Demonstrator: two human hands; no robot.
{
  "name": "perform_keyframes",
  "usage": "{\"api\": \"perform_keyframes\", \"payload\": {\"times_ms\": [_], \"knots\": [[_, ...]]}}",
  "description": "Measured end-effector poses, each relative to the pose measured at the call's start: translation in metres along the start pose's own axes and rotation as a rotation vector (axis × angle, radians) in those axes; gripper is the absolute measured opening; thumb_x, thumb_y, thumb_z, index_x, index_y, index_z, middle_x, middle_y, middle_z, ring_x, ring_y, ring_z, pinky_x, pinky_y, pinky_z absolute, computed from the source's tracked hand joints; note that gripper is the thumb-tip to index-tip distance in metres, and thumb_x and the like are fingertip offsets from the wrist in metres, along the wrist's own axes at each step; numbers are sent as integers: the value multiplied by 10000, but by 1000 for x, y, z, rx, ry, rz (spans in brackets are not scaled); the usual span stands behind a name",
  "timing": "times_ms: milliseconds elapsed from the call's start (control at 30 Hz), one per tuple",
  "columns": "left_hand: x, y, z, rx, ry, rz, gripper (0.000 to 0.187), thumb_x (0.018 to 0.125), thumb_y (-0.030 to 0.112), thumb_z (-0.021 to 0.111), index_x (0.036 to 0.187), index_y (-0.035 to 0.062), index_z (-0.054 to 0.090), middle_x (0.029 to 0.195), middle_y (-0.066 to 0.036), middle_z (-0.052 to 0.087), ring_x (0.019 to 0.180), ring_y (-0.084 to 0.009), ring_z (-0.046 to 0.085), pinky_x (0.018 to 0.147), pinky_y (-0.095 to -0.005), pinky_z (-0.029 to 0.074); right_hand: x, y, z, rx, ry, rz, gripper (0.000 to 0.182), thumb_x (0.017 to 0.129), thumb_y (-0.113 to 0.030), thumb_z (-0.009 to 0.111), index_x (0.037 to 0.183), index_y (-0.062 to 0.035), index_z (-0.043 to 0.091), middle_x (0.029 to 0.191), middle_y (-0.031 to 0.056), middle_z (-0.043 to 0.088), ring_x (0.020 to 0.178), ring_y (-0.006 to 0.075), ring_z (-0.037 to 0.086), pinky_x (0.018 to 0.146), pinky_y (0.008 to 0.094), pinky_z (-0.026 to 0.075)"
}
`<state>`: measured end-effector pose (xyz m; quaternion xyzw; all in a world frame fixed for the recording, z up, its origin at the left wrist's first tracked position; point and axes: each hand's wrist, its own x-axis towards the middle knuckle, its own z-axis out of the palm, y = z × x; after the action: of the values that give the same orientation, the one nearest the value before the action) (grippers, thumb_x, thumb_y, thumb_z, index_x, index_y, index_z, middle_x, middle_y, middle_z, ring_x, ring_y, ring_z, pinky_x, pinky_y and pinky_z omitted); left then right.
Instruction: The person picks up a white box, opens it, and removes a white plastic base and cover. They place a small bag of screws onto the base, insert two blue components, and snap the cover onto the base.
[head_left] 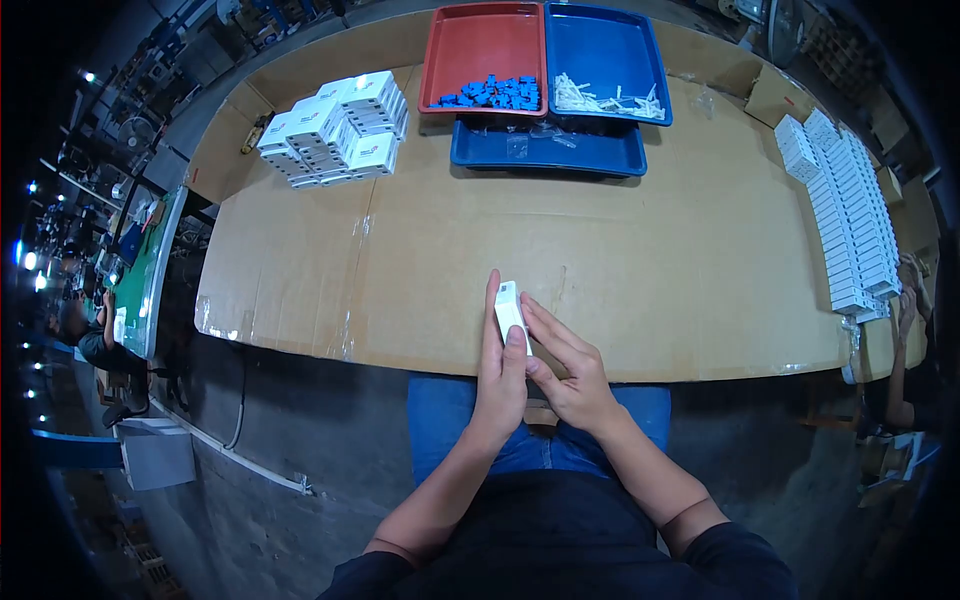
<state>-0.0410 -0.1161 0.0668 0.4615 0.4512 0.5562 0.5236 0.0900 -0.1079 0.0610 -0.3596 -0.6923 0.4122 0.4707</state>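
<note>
Between my two hands, over the table's near edge, is a small white box (510, 307) standing on end and slightly tilted. My left hand (498, 372) presses its left side with straight fingers, the thumb lying across its front. On the other side, my right hand (575, 376) has its fingertips against the box's right side and its thumb near the lower end. My palms cover part of the box, so its lower end is hidden.
A cardboard-covered table (620, 260) spreads before me. White boxes (335, 130) are stacked back left; long rows of white boxes (840, 215) stand at the right. At the back are a red tray (485, 50) of blue parts, a blue tray (605, 50) of white parts, and a lower blue tray (490, 155). People sit at both sides.
</note>
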Motion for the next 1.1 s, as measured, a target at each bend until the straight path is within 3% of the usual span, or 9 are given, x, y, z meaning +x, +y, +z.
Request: {"api": "perform_keyframes", "payload": {"times_ms": [100, 167, 200, 267, 467, 700, 767, 967, 1100], "knots": [[0, 0, 1, 5, 2, 27, 721, 1127, 492, 340, 1655, 31, 172, 1596, -166, 347, 1462, -237, 359, 1221, -372, 262, -1, -1, 0, -35, 13, -16, 571, 990, -158, 691, 1488, 51, 506, 1537, 274, 495, 1415, 392, 514, 1153, 420, 426], [1, 0, -1, -10, -18, 49, 593, 1129, 242, 349, 1640, -10, 188, 1652, -185, 283, 1497, -269, 321, 1233, -394, 250, -1, -1, 0, -64, 20, -37, 566, 991, -150, 685, 1484, 62, 505, 1521, 283, 508, 1408, 399, 521, 1149, 424, 431], [1, 1, -1, -10, -18, 50, 593, 1129, 242, 349, 1640, -10, 188, 1652, -185, 283, 1497, -269, 321, 1233, -394, 250, -1, 0, 0, -92, 22, -85, 557, 988, -135, 675, 1475, 77, 507, 1505, 298, 516, 1398, 412, 528, 1143, 431, 439], [-1, 4, -1, 116, -31, 130, 761, 1120, 518, 342, 1623, -34, 197, 1592, -159, 346, 1441, -223, 382, 1205, -360, 287, -1, -2, 0, -121, 25, -136, 548, 985, -121, 666, 1465, 92, 509, 1489, 312, 524, 1387, 426, 534, 1137, 438, 446], [-5, -5, -5, 108, -44, 181, 847, 1083, 604, 374, 1601, -47, 216, 1475, -150, 447, 1338, -209, 461, 1142, -341, 347, 1, -8, 0, -251, 78, -275, 508, 978, -94, 626, 1420, 137, 527, 1423, 352, 558, 1314, 469, 586, 1077, 455, 507], [-10, -4, -4, 82, 1, 189, 880, 1063, 650, 382, 1581, -47, 242, 1428, -145, 473, 1302, -202, 474, 1114, -332, 365, 0, -7, 4, -284, 74, -323, 481, 1001, -110, 576, 1395, 162, 534, 1414, 368, 555, 1284, 462, 612, 1037, 441, 539], [-13, -3, -6, 33, -17, 201, 733, 1103, 469, 404, 1575, -75, 265, 1542, -210, 389, 1407, -274, 408, 1179, -388, 309, 0, -9, 4, -290, 71, -333, 479, 1003, -111, 569, 1393, 166, 533, 1413, 369, 555, 1281, 461, 615, 1031, 437, 543], [-14, 6, -5, 14, 4, 167, 861, 1062, 623, 413, 1599, -22, 219, 1454, -147, 457, 1357, -218, 446, 1140, -362, 355, 2, -12, 3, -238, 53, -311, 494, 1013, -143, 579, 1406, 153, 529, 1446, 355, 537, 1309, 453, 596, 1053, 441, 528], [-4, 5, -7, -33, 28, 144, 870, 1045, 582, 480, 1614, -14, 202, 1497, -168, 424, 1421, -244, 404, 1177, -384, 326, 9, -13, -8, -65, 9, -189, 549, 1035, -269, 606, 1441, 92, 532, 1479, 311, 533, 1380, 420, 543, 1123, 422, 458]]}}
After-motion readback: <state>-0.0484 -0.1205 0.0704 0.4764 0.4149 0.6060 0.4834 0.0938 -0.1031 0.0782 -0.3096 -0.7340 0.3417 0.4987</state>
